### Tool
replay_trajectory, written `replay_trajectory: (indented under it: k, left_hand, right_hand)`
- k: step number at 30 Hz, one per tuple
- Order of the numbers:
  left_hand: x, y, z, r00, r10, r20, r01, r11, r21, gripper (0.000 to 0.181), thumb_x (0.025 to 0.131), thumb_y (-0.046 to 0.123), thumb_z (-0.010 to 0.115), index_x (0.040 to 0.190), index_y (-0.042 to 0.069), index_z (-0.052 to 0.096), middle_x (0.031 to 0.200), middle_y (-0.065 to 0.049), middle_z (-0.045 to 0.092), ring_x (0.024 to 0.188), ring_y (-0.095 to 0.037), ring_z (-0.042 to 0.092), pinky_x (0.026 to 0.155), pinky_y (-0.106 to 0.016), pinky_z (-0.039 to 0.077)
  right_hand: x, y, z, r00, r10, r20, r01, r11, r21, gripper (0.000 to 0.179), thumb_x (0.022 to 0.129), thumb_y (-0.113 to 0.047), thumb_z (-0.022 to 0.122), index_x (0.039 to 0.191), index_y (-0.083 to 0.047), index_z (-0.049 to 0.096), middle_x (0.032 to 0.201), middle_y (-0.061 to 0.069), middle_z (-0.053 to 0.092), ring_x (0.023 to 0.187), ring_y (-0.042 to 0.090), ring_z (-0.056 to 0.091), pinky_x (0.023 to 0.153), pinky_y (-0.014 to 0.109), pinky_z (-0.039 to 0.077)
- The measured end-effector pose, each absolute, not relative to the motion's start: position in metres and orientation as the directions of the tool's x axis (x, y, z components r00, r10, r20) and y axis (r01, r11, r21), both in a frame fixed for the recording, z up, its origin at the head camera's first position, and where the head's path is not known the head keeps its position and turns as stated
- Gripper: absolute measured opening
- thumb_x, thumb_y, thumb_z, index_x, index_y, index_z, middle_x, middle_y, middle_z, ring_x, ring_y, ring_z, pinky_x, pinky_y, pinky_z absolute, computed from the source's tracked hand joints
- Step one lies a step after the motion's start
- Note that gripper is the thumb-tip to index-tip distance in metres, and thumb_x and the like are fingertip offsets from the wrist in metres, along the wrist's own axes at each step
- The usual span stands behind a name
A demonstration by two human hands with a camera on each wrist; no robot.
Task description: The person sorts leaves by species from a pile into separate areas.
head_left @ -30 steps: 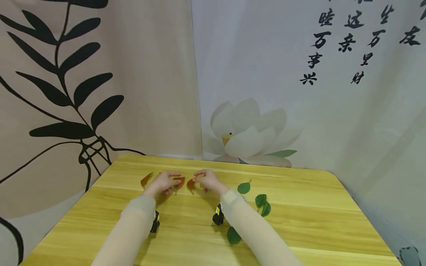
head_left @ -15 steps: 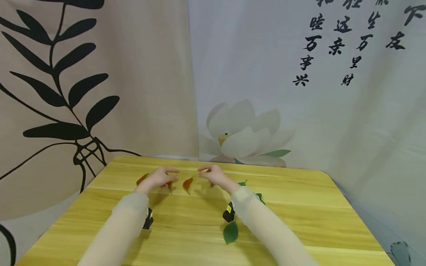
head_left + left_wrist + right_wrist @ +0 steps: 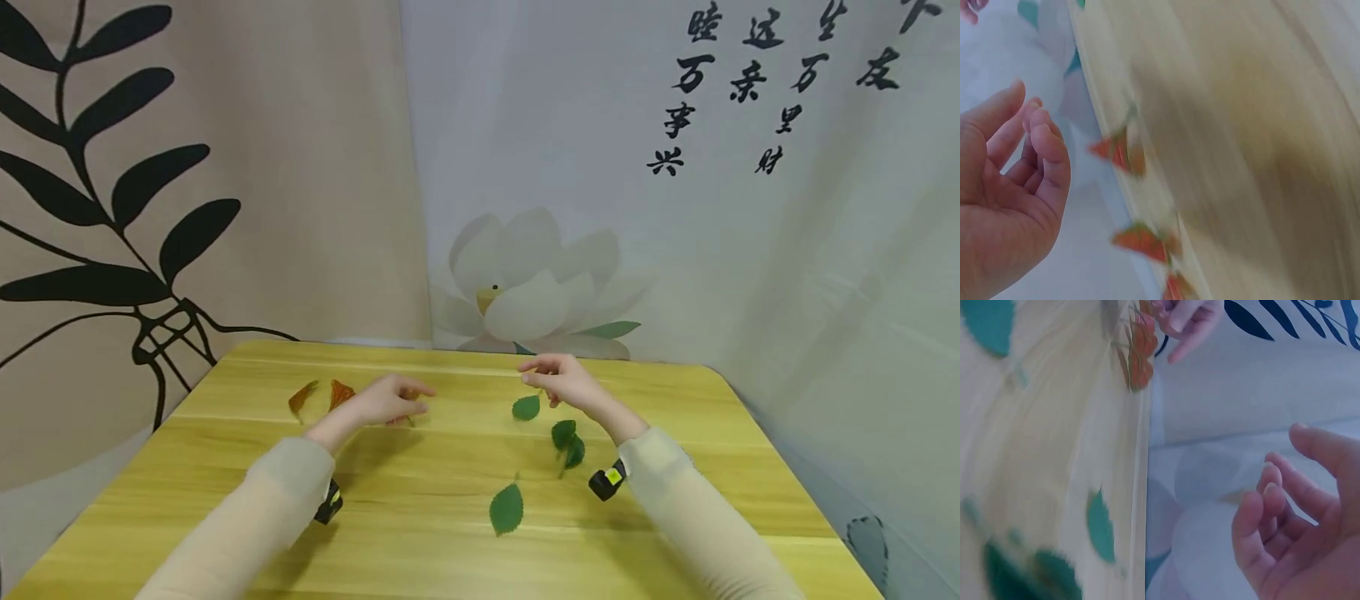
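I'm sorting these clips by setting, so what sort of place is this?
Probably an indoor corner set up for tabletop work: a wood-grain table stands in front of a printed backdrop bearing a pale lotus and dark calligraphy.

Two leaves (image 3: 302, 397) lay on the table (image 3: 420, 533) left of the left hand (image 3: 390, 400), four other leaves (image 3: 506, 509) lay to its right, and a cloth (image 3: 330, 192) hung behind.
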State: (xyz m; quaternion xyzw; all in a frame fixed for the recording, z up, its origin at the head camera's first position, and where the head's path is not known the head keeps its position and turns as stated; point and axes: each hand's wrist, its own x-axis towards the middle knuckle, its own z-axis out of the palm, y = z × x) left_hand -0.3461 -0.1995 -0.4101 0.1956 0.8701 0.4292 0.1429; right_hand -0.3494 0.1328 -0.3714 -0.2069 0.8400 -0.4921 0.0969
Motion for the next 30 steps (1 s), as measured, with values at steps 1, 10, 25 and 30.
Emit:
replay_trajectory:
  k: [1,10,25,30]
  left_hand:
    - [-0.345,-0.192,-0.412,-0.871,0.485,-0.075,0.238,0.551,0.800,0.034,0.095,0.012,0.063,0.128,0.003,0.063,0.067,-0.013,0.053,0.049,-0.018,0.045,0.049,-0.036,0.044]
    - [-0.326,-0.132,-0.422,-0.792,0.602,-0.099,0.295,0.520,0.801,0.035,0.093,0.015,0.067,0.124,0.000,0.064,0.063,-0.007,0.053,0.045,-0.011,0.040,0.046,-0.026,0.037]
    - [-0.300,-0.079,-0.440,-0.584,0.800,-0.137,0.403,0.432,0.807,0.036,0.084,0.009,0.076,0.119,0.008,0.068,0.085,-0.003,0.064,0.070,-0.010,0.055,0.058,-0.023,0.045]
    - [-0.291,-0.074,-0.446,-0.501,0.855,-0.134,0.471,0.400,0.786,0.037,0.079,0.013,0.082,0.114,0.009,0.069,0.095,-0.002,0.062,0.075,-0.008,0.054,0.065,-0.022,0.046]
  right_hand:
    - [-0.345,0.141,-0.371,-0.899,-0.436,0.034,-0.246,0.440,-0.864,0.031,0.097,-0.019,0.061,0.123,-0.002,0.064,0.072,0.005,0.051,0.055,0.020,0.041,0.054,0.031,0.048]
    - [-0.329,0.200,-0.411,-0.931,-0.364,-0.015,-0.164,0.456,-0.875,0.034,0.094,-0.018,0.065,0.122,0.001,0.063,0.076,0.010,0.053,0.055,0.016,0.042,0.059,0.041,0.052]
    - [-0.332,0.223,-0.461,-0.982,-0.147,-0.118,0.062,0.338,-0.939,0.044,0.091,-0.014,0.068,0.128,0.004,0.056,0.093,0.012,0.058,0.058,0.015,0.047,0.054,0.028,0.047]
    - [-0.335,0.219,-0.468,-0.984,-0.129,-0.126,0.084,0.294,-0.952,0.049,0.090,-0.013,0.069,0.133,0.002,0.053,0.095,0.011,0.060,0.062,0.016,0.051,0.052,0.028,0.047]
